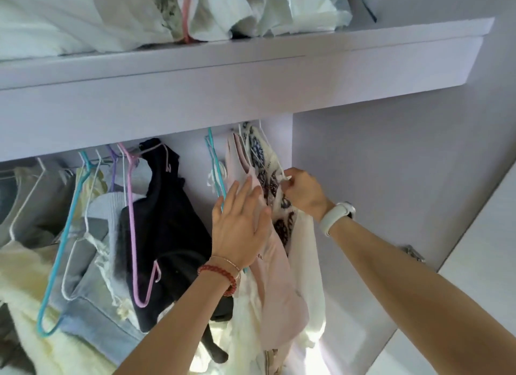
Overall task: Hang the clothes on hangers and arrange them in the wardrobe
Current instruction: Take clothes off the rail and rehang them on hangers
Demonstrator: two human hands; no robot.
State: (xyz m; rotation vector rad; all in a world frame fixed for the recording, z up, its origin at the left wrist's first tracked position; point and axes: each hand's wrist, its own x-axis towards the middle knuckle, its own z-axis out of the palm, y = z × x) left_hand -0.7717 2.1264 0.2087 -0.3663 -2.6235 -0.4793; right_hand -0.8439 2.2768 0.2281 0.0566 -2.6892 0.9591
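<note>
Inside the wardrobe, a white garment with a dark blue pattern [266, 176] hangs at the right end of the row, next to a pale pink garment [276, 274]. My right hand [303, 191] pinches the patterned garment's edge near its top. My left hand [240, 221] lies flat with straight fingers against the pink garment, beside a teal hanger [215, 162]. Further left hang a black top [170, 215] on a pink hanger [131, 207], a light blue denim piece [92, 299] and a cream garment [25, 285]. The rail itself is mostly hidden under the shelf.
A pale lilac shelf [251, 67] juts out above the row, loaded with white bags and bedding [125, 11]. The wardrobe's side wall [391, 179] stands right of the clothes, with a hinge [413, 253] and the open door [480, 263] at far right.
</note>
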